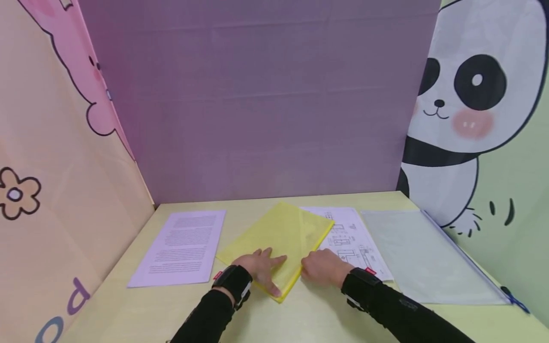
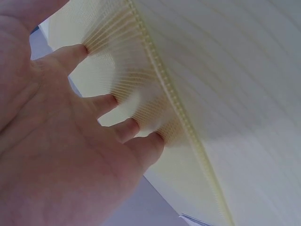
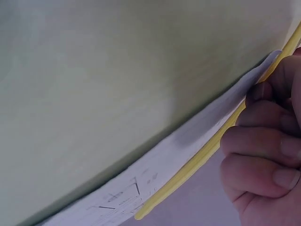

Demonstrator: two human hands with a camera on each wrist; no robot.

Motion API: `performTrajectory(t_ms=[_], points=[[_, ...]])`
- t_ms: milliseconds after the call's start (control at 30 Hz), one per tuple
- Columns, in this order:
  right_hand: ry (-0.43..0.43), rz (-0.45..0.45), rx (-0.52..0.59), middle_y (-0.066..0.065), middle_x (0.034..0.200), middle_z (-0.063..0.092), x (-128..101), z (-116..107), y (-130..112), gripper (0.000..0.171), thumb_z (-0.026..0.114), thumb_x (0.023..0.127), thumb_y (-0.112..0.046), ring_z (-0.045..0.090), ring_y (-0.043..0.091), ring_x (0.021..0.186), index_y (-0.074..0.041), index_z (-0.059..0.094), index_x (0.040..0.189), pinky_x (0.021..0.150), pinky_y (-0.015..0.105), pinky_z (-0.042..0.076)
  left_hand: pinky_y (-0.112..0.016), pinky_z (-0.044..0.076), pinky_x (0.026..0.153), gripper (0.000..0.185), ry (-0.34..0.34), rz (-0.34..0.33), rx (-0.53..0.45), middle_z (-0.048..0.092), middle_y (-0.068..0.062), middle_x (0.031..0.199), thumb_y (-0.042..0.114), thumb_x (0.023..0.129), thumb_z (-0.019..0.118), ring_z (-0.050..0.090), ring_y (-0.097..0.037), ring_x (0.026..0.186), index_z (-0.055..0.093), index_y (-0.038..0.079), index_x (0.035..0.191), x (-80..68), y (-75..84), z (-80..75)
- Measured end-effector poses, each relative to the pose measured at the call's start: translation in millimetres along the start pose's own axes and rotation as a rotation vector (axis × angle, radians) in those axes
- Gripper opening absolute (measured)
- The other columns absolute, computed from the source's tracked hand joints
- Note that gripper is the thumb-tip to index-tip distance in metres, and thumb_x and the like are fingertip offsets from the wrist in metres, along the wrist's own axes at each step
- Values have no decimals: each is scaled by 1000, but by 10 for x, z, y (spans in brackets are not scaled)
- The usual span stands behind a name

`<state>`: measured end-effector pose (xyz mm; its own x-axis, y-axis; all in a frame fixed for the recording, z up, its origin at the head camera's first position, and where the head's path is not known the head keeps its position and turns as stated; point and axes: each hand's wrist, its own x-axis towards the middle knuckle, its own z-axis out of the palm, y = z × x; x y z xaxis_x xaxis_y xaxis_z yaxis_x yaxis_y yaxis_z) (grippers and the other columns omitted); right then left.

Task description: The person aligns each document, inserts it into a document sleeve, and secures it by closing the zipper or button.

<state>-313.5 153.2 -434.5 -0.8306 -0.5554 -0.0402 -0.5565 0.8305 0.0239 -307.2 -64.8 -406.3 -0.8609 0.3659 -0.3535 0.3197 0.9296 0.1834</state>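
Observation:
A yellow see-through report cover (image 1: 261,233) lies slanted on the table, with a yellow spine bar (image 3: 188,167) along its right edge. My left hand (image 1: 260,267) presses on the lower left part of the cover with spread fingers. In the left wrist view its fingertips (image 2: 157,137) touch the sheet, and faint lines fan out from them. My right hand (image 1: 323,267) has its fingers curled at the spine bar, thumb and index finger pinching it. A sheet with technical drawings (image 1: 343,238) lies partly under the cover's right side.
A printed text sheet (image 1: 184,247) lies at the left of the table. At the right is a whitish see-through zip bag (image 1: 433,257) with a blue edge and a blue cord (image 1: 519,302). A purple panel (image 1: 274,105) stands behind the table.

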Motion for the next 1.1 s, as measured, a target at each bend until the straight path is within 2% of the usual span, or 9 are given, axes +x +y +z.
performTrajectory(t_ms=[267, 467, 600, 1100], points=[[-37, 10, -1, -4, 68, 49, 13, -23, 31, 20, 61, 99, -32, 47, 15, 58, -19, 63, 85, 60, 29, 39, -67, 31, 111, 96, 0, 2, 10, 26, -7, 166, 58, 73, 85, 25, -35, 151, 38, 46, 155, 12, 6, 11], [-2, 20, -38, -3, 67, 49, 8, -56, 51, 22, 62, 98, -31, 47, 17, 58, -17, 61, 80, 59, 32, 40, -66, 31, 111, 96, 2, 16, 11, 26, -8, 166, 58, 72, 85, 25, -37, 151, 38, 45, 155, 11, 1, 27], [23, 18, -20, -3, 66, 49, 13, -8, 60, 23, 62, 96, -28, 46, 16, 58, -17, 59, 76, 58, 32, 40, -67, 31, 111, 96, 6, 18, 9, 26, -9, 166, 58, 72, 85, 26, -37, 151, 38, 45, 155, 2, -9, 33], [6, 32, 2, -4, 68, 50, 39, 4, 102, 23, 60, 97, -29, 47, 14, 59, -20, 58, 76, 61, 31, 40, -67, 33, 110, 96, -4, 10, 29, 27, -8, 165, 59, 73, 85, 26, -35, 151, 38, 45, 155, -12, 9, -15]])
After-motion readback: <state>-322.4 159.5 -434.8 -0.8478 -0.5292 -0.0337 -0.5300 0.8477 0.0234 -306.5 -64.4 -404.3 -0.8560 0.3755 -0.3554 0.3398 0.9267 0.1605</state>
